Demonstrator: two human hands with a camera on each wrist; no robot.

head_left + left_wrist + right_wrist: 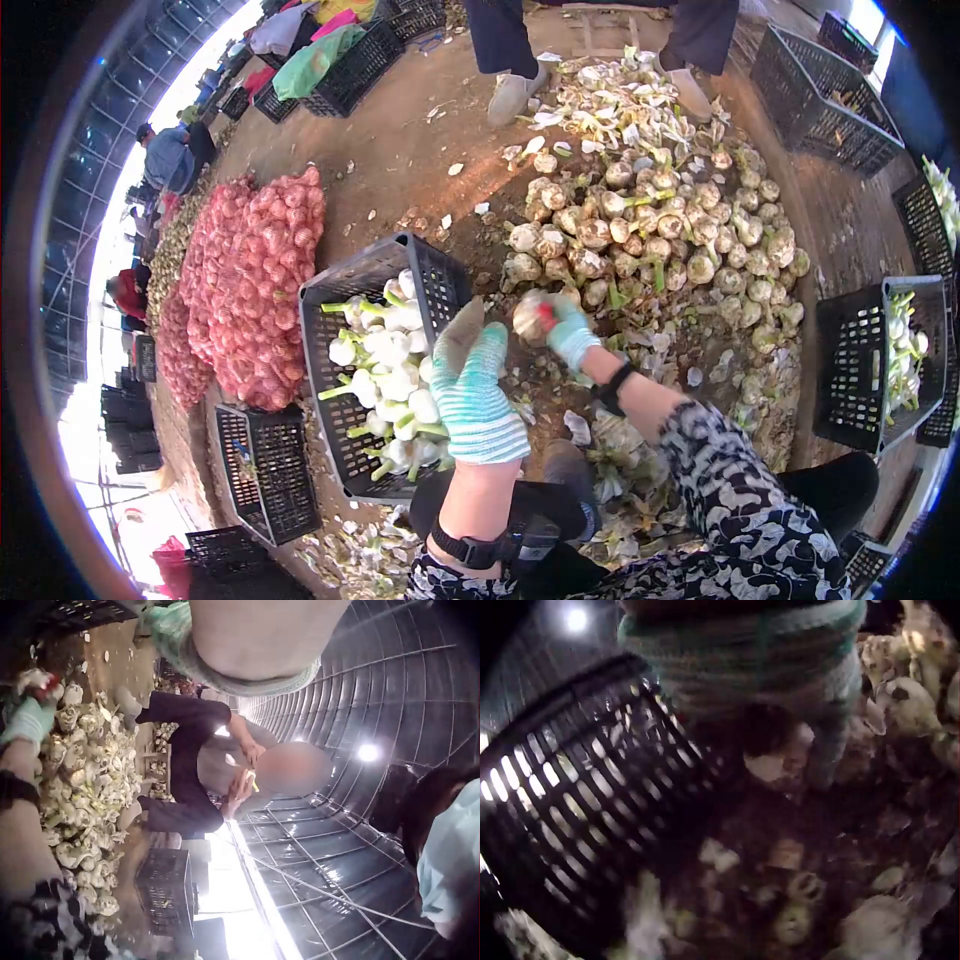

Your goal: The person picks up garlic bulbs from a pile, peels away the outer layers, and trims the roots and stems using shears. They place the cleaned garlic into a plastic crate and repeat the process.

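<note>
Apparently, the outstretched right hand (570,331) holds a bulb (528,318).

Left glove (485,425) green-white striped; held bulb (526,319) brownish white; crate (437,270) black; sacks (255,290) red.

A farm packing shed, by the look of it: a ribbed, curved roof (405,697) over a bare earth floor (400,150), loose bulbs (650,235) heaped on the ground, red net sacks (255,285) piled together, black crates (440,280) around, and people (168,158) sitting low.
</note>
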